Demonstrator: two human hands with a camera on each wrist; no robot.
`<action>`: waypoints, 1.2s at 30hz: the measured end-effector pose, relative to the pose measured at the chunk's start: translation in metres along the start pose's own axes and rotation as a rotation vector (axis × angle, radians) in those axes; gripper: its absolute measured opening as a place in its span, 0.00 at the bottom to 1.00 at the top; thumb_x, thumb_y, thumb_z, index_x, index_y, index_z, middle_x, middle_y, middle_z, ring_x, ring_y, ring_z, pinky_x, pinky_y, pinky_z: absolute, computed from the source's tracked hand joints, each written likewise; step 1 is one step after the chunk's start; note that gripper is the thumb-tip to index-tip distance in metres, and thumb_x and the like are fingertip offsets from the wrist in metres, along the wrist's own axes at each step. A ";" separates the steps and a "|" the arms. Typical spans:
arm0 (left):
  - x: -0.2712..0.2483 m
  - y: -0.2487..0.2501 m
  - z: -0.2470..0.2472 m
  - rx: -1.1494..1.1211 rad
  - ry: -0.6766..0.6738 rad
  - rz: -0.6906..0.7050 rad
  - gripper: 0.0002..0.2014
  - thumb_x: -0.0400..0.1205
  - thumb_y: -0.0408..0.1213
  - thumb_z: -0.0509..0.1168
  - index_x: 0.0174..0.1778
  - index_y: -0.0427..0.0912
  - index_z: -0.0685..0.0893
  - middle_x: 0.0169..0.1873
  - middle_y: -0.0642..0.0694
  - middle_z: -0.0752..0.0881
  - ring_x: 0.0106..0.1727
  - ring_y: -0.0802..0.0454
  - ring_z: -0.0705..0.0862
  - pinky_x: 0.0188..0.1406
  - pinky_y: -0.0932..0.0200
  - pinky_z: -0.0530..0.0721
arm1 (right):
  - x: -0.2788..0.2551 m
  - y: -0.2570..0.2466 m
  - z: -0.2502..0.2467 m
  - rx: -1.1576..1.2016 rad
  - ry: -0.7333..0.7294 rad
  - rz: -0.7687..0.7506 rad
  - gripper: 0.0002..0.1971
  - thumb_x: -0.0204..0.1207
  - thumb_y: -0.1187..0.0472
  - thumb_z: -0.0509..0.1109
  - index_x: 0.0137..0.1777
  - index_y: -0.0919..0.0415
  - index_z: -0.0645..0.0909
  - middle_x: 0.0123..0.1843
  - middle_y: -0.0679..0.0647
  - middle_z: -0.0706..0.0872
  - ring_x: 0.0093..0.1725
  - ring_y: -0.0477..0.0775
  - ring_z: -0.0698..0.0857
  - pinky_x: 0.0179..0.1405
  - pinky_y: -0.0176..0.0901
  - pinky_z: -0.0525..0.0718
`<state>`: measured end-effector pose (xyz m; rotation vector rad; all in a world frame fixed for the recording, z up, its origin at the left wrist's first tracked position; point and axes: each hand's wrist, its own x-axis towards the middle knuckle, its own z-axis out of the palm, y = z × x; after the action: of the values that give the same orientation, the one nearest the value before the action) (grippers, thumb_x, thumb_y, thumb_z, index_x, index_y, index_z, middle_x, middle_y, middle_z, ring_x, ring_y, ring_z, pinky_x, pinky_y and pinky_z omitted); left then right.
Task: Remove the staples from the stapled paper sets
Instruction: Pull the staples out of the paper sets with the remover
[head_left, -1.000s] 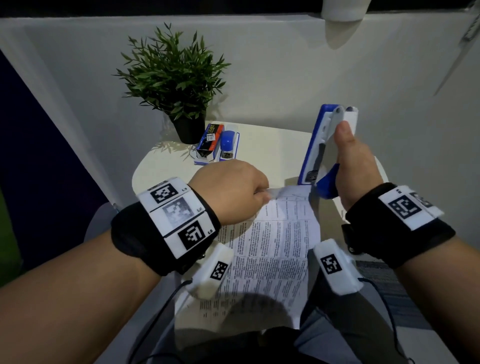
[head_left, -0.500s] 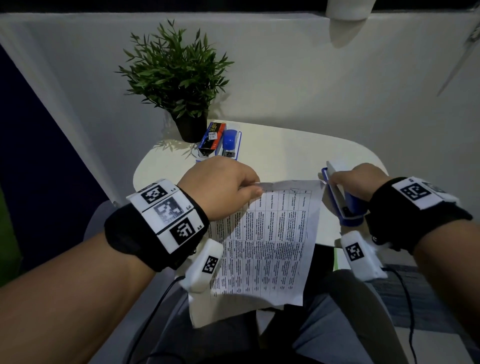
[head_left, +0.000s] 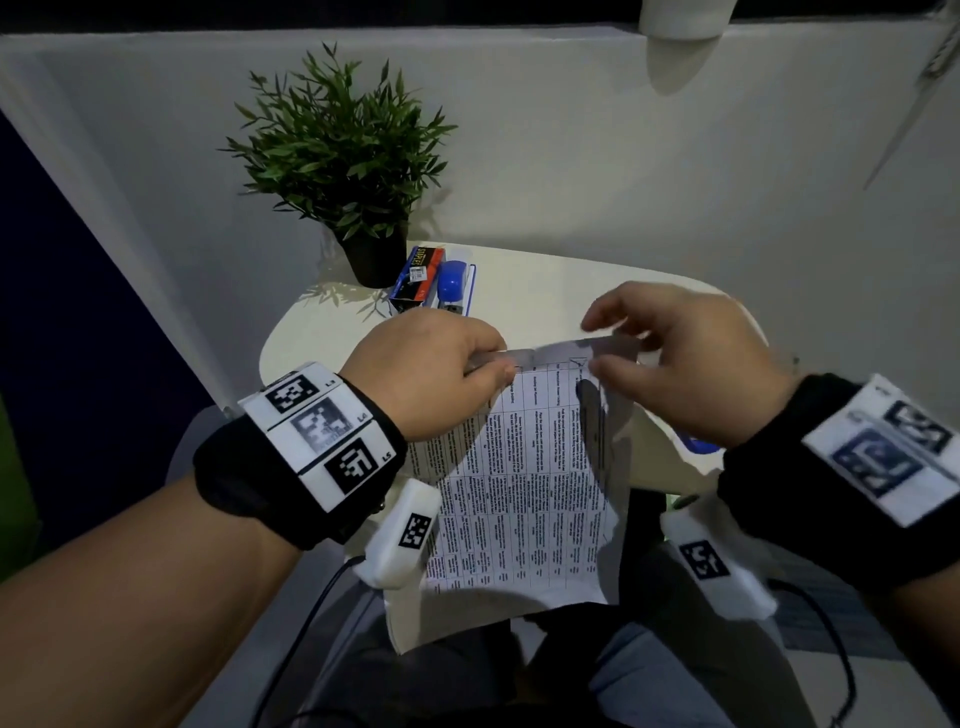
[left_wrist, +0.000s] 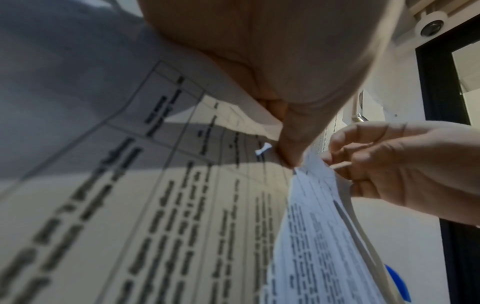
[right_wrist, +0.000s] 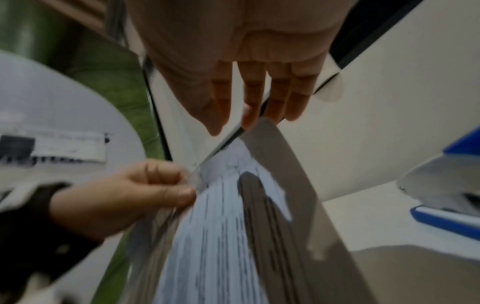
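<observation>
A printed paper set (head_left: 530, 467) hangs from the table's near edge over my lap, lifted at its top. My left hand (head_left: 493, 364) pinches its top left corner; the left wrist view shows the thumb pressed on the sheets (left_wrist: 182, 205). My right hand (head_left: 602, 348) is at the top right corner, thumb in front and fingers behind the blurred top edge, taking hold of the paper (right_wrist: 221, 226). A blue and white stapler (head_left: 701, 447) lies on the table behind my right wrist. No staple is plainly visible.
A small round white table (head_left: 545, 291) stands against a white wall. At its back are a potted plant (head_left: 337, 171), a staples box (head_left: 415, 275) and a small blue stapler (head_left: 452, 286). My knees are below the paper.
My right hand lowered the blue and white stapler to the table at the right, let it go and moved to the paper's top right corner. The left hand kept its hold.
</observation>
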<state>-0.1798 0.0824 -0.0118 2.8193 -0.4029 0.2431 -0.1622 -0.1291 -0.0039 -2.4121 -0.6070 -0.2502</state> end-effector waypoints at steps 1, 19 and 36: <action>0.000 0.002 -0.001 -0.008 -0.005 -0.009 0.12 0.80 0.51 0.62 0.37 0.49 0.83 0.28 0.51 0.81 0.35 0.53 0.78 0.32 0.59 0.73 | -0.002 0.002 0.005 -0.014 -0.016 0.017 0.14 0.69 0.63 0.75 0.41 0.42 0.77 0.37 0.39 0.81 0.36 0.30 0.79 0.38 0.17 0.69; 0.006 0.028 -0.003 -0.196 -0.062 -0.058 0.09 0.80 0.48 0.65 0.50 0.52 0.87 0.45 0.52 0.87 0.49 0.53 0.82 0.47 0.59 0.78 | -0.013 0.010 0.027 -0.218 0.273 -0.287 0.10 0.70 0.50 0.69 0.39 0.54 0.88 0.45 0.55 0.83 0.41 0.64 0.79 0.40 0.51 0.77; 0.005 0.023 -0.005 -0.214 -0.036 -0.106 0.10 0.80 0.47 0.64 0.51 0.50 0.86 0.44 0.50 0.87 0.48 0.51 0.82 0.46 0.60 0.77 | 0.001 -0.013 0.046 -0.176 0.227 -0.241 0.14 0.68 0.58 0.61 0.33 0.62 0.86 0.30 0.58 0.85 0.29 0.63 0.85 0.28 0.44 0.81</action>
<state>-0.1823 0.0616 -0.0005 2.6278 -0.2688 0.1197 -0.1659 -0.0914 -0.0328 -2.4268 -0.7976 -0.6953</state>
